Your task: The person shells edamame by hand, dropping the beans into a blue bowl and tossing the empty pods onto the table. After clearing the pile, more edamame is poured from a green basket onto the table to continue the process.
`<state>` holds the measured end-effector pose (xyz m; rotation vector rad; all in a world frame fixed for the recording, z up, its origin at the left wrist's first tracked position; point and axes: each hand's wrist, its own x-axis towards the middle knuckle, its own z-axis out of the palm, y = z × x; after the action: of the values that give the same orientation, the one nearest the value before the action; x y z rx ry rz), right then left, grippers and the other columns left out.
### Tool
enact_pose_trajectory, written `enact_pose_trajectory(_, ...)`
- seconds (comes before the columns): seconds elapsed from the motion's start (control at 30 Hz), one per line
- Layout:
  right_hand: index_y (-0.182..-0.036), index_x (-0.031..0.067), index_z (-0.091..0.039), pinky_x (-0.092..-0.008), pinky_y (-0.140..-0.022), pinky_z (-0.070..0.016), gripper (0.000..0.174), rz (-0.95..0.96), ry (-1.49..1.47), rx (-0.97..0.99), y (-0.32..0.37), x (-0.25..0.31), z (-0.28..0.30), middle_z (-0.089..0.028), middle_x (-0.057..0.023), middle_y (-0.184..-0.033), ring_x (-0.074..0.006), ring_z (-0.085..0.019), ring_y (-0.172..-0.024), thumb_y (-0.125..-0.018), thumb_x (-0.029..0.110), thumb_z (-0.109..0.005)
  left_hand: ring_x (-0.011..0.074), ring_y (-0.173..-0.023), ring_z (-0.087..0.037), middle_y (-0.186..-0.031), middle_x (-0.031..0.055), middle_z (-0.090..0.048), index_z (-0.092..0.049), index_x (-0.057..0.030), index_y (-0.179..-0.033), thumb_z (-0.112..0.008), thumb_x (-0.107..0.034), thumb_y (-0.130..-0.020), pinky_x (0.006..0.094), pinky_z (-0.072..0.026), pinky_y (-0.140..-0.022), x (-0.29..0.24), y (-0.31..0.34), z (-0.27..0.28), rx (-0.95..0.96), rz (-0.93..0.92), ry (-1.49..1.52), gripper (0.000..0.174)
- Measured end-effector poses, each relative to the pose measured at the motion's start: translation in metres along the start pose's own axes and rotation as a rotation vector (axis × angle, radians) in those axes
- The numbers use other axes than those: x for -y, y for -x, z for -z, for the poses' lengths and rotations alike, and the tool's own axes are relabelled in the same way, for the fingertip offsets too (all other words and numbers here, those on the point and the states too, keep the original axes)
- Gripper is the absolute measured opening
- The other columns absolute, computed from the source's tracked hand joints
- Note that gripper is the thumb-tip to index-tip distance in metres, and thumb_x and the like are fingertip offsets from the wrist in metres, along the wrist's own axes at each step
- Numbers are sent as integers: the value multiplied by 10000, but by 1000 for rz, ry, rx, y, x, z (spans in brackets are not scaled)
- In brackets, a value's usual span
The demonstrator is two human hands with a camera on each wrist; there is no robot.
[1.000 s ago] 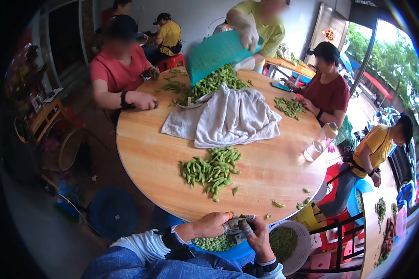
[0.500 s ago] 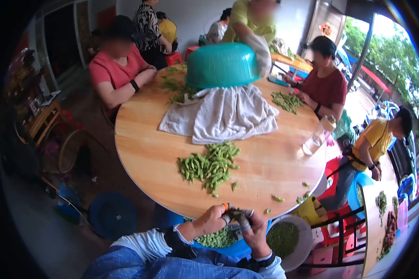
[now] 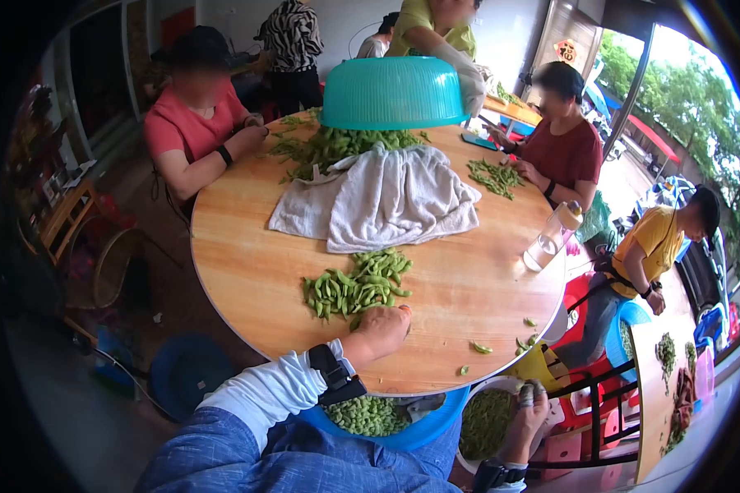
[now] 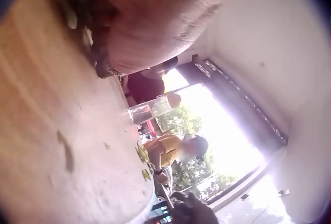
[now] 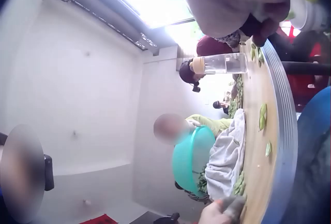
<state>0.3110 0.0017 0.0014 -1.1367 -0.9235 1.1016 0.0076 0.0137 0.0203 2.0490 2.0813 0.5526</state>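
Note:
My left hand (image 3: pixel 380 333) is at the near edge of a small pile of green bean pods (image 3: pixel 358 283) on the round wooden table (image 3: pixel 255 271). Orange shows at its thumb tip; its other fingertips are hidden beneath it in the head view. Off the table's right side, my right hand (image 3: pixel 528 417) hangs over a white basket (image 3: pixel 466 450) of green pods or husks, its fingers bent and wearing greyish covers. I cannot tell if a husk is between them. Below the table edge, a blue basin (image 3: pixel 436 427) in front of my lap holds shelled green beans (image 3: pixel 362 415).
A crumpled pale towel (image 3: pixel 378 201) lies mid-table, before a larger pod heap (image 3: pixel 337 148). Behind it, a person in white gloves holds a teal basket (image 3: pixel 390 94) upside down. A clear bottle (image 3: pixel 544 246) stands near the right edge. Seated people flank the table.
My hands, together over the basin before, have parted: left forward to the pod pile, right outward over the white basket. The teal basket tipped over the heap, then rose slightly.

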Motion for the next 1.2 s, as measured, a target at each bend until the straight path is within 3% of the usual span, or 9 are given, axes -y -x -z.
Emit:
enact_pose_trajectory(0.13,-794,-3,-559,-174,-518,-357,86,54,152,254,22,10,-37,-516,22,-659,-38,-443,-570,-814,73,-525,252,-613,-589,-629,137,-582,-552,-17,-751,-555,-124,-707,330,-455,-549,-5,4,12,0,-63,-69,116)
enact_pose_trajectory(0.23,-956,-4,-559,-172,-493,-331,202,-21,97,470,38,7,-75,-534,8,-683,-43,-445,-568,-817,137,-520,128,-644,-574,-672,68,-602,-583,-18,-803,-558,-100,-760,255,-453,-599,-4,23,3,139,90,752,96)
enact_pose_trajectory(0.33,-1040,-10,-520,-187,-556,-385,282,-189,97,678,52,13,-112,-558,-8,-736,-64,-487,-612,-783,107,-530,54,-703,-522,-749,20,-601,-588,-8,-867,-562,-80,-784,210,-437,-664,-12,49,-13,0,99,1319,113)
enact_pose_trajectory(0.53,-1020,-13,-533,-191,-628,-403,246,-322,-12,830,60,3,-139,-575,2,-811,-61,-508,-701,-794,80,-553,73,-750,-535,-815,5,-596,-580,3,-923,-550,-59,-794,220,-453,-685,-14,81,-5,-155,-6,1395,146)
enact_pose_trajectory(0.77,-933,-6,-580,-205,-595,-413,168,-344,-97,860,68,9,-133,-589,-3,-852,-54,-507,-680,-791,83,-561,86,-765,-551,-871,12,-585,-554,-11,-976,-529,-86,-814,247,-500,-671,-20,94,-9,-12,-12,1626,181)
enact_pose_trajectory(0.87,-909,19,-595,-225,-531,-417,156,-259,-8,798,67,0,-127,-601,-5,-772,-92,-532,-637,-768,85,-581,78,-783,-549,-871,17,-585,-551,-12,-967,-523,-79,-817,221,-480,-679,-25,95,2,-27,-15,1627,167)
enact_pose_trajectory(1.0,-873,69,-605,-301,-498,-431,227,830,749,771,48,21,-127,-527,-73,-641,-239,-534,-596,-648,47,-608,40,-615,-484,-735,3,-549,-555,-12,-895,-466,-150,-853,190,-392,-532,-9,93,3,-66,139,1227,170)
enact_pose_trajectory(1.13,-809,54,-607,-331,-489,-430,195,985,766,869,44,29,-133,-552,-85,-647,-267,-534,-571,-619,13,-623,27,-487,-400,-622,-27,-498,-559,-68,-856,-407,-183,-869,163,-290,-419,-2,94,-4,515,358,1560,191)
enact_pose_trajectory(1.2,-815,49,-604,-329,-502,-435,201,937,779,867,46,29,-133,-555,-86,-660,-271,-536,-580,-619,7,-621,30,-464,-381,-607,-29,-489,-556,-74,-860,-404,-183,-867,160,-259,-400,-7,95,0,505,443,1614,187)
